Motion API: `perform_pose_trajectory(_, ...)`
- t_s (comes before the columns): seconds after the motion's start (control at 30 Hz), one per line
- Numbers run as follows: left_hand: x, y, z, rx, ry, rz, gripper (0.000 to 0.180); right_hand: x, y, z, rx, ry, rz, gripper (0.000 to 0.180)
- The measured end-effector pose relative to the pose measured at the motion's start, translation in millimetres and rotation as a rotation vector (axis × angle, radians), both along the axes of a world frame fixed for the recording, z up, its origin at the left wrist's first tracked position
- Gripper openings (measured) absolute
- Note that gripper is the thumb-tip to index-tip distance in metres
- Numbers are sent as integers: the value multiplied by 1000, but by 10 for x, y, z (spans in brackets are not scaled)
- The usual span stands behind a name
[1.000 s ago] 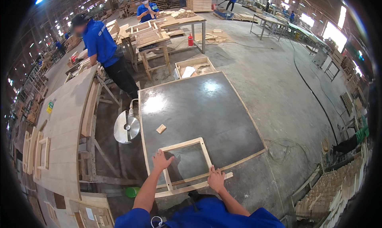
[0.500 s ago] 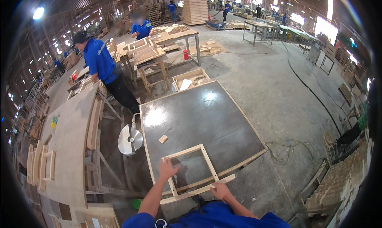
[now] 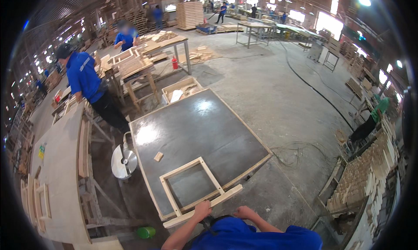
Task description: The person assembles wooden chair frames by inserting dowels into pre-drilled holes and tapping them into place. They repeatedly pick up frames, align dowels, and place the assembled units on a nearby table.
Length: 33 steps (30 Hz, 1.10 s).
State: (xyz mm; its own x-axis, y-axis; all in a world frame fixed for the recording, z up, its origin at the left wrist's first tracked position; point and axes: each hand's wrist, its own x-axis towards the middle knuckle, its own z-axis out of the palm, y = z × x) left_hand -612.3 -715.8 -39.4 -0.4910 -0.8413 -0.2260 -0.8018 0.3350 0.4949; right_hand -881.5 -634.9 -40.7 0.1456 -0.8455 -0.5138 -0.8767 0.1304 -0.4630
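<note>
A rectangular wooden frame (image 3: 212,176) lies on the near part of a dark-topped worktable (image 3: 191,134). Its long front rail (image 3: 228,195) overhangs the table's near edge and sticks out past the side pieces. My left hand (image 3: 202,210) is closed over the middle of that rail, close to my body. My right hand (image 3: 245,212) is curled just off the rail's right part, apart from it; whatever its fingers may hold is hidden. A dark object (image 3: 208,224) shows below my left hand, too covered to name. A small wood block (image 3: 158,156) lies beyond the frame's left corner.
A circular saw blade (image 3: 124,161) stands beside the table's left edge. Further left is a pale workbench (image 3: 58,149) with wooden parts. A person in blue (image 3: 85,75) stands there. Past the table's far edge is a wooden box (image 3: 183,89) of offcuts. Cables (image 3: 300,154) lie on the right floor.
My left hand has moved from the frame's left corner to its front rail. My right hand has come off the rail toward my body. The view has swung right.
</note>
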Motion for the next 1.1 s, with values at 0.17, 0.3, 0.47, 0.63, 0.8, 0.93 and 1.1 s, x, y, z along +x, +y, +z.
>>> perform_pose_trajectory(0.17,248,-20,1669,79,142,138,48,433,-142,46,-33,-146,79,46)
perform_pose_trajectory(0.3,549,131,2471,44,366,349,50,1061,-294,327,121,-445,-1,64)
perform_pose_trajectory(0.47,1515,229,2420,30,1055,505,38,1874,-325,946,590,-923,-83,78)
perform_pose_trajectory(0.63,2486,767,2342,94,1890,55,54,2812,32,1407,326,-1022,28,62)
perform_pose_trajectory(0.8,3315,1827,2808,-387,1904,190,41,3934,334,2041,-17,-1170,30,29)
perform_pose_trajectory(0.93,4059,2814,3163,-1084,1703,1089,35,4788,562,2151,-134,-1036,98,22)
perform_pose_trajectory(1.1,4771,4664,2966,-1454,2234,1193,61,5708,872,2103,-349,-959,227,22)
